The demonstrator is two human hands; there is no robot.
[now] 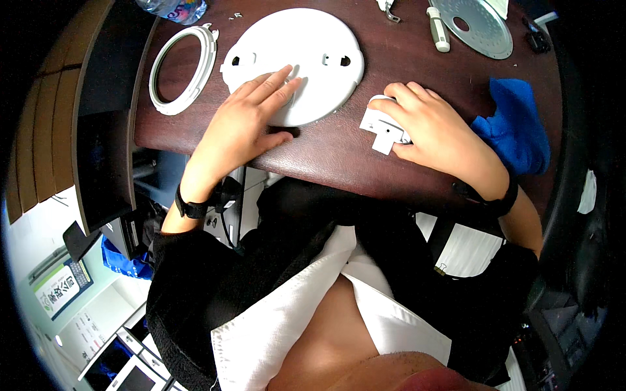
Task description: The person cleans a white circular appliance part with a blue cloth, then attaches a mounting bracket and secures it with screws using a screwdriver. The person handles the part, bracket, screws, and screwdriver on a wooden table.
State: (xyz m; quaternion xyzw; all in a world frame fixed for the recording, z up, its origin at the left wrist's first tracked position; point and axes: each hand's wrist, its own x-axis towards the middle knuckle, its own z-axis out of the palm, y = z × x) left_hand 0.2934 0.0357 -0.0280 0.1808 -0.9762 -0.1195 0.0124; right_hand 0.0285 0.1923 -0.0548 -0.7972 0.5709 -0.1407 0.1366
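A large white round plastic cover (pixel 293 39) lies flat on the table, with a slotted hole near its left and right edges. My left hand (pixel 244 120) rests on its near left part, fingers stretched out and thumb apart. To the right of the cover, close to the table's front edge, my right hand (pixel 433 124) has its fingers wrapped round a small white plastic part (pixel 377 122). A flat tab with a small hole sticks out of that part toward me. My palm and fingers hide the rest of it.
On the dark red-brown table (pixel 319 153), a white ring (pixel 202 75) lies left of the cover. A screwdriver (pixel 439 31) and grey metal disc (pixel 479 32) lie at the far right. A blue cloth (pixel 518 127) sits beside my right forearm. A plastic bottle (pixel 176 9) is far left.
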